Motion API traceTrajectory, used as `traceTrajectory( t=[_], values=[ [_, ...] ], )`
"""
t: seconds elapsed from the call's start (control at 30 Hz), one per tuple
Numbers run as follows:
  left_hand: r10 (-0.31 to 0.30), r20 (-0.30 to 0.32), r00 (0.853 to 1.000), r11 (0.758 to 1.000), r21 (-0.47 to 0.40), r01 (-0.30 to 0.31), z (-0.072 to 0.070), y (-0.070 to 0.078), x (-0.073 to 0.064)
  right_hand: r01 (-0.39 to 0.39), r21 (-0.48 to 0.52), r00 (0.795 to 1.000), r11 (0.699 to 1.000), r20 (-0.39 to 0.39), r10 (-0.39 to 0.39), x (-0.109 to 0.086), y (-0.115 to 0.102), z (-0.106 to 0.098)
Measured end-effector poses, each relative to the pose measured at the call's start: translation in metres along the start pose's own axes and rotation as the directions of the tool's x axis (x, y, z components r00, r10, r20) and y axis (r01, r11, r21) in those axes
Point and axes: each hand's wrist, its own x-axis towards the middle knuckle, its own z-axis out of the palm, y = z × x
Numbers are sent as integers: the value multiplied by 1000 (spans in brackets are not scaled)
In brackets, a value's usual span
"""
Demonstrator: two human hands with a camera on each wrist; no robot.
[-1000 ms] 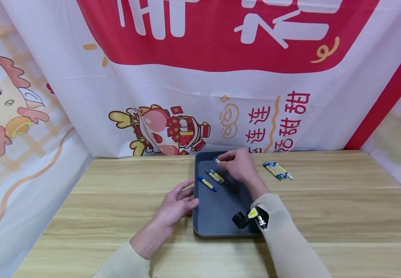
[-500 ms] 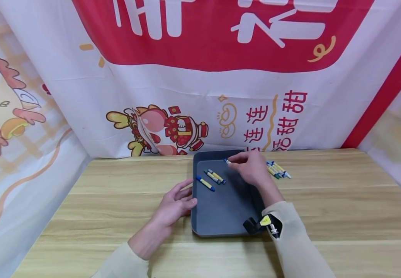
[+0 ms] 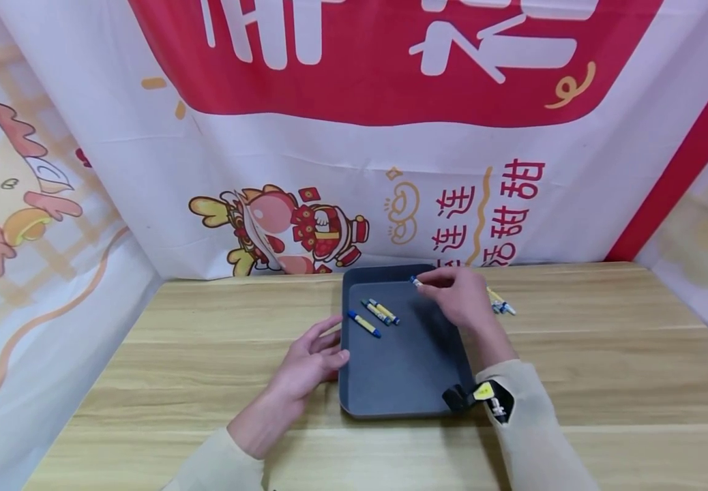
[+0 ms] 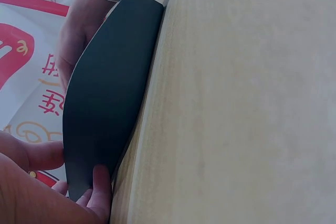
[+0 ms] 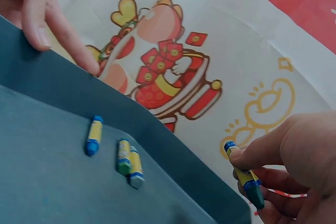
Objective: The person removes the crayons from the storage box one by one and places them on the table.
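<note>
Between thumb and fingers, my right hand (image 3: 461,296) pinches a dark green crayon (image 5: 247,177) with a yellow and blue wrapper. It is over the far right part of a dark grey tray (image 3: 403,375), above its floor. My left hand (image 3: 305,361) rests at the tray's left side, fingertips touching the rim and outer wall. Inside the tray lie a blue crayon (image 3: 364,324), a green crayon (image 5: 124,157) and another crayon (image 5: 136,167) close beside the green one. The palm side of my left hand is partly hidden in the head view.
Several crayons (image 3: 501,303) lie on the wooden table (image 3: 606,368) right of the tray, partly hidden behind my right hand. A printed cloth (image 3: 305,157) hangs directly behind the table, close to the tray's far edge. A small camera (image 3: 467,395) sits on my right wrist.
With the crayon pinched, my right hand has moved to the right across the far part of the tray. The left hand and the crayons in the tray have stayed where they were.
</note>
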Motion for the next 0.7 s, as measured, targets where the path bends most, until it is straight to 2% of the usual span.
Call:
traceTrajectory(
  t=[0.17,0.4,0.7],
  values=[
    [1,0,1000,1000,-11,-1,0,1,1,-9,12,1000,1000,-22,9,1,6,-13],
    [1,-6,1000,1000,-5,-1,1,1,1,-59,28,997,998,-40,60,4,17,-27],
    [-5,-8,1000,1000,0,5,1,1,-1,-54,43,992,998,-110,59,6,36,-44]
  ],
)
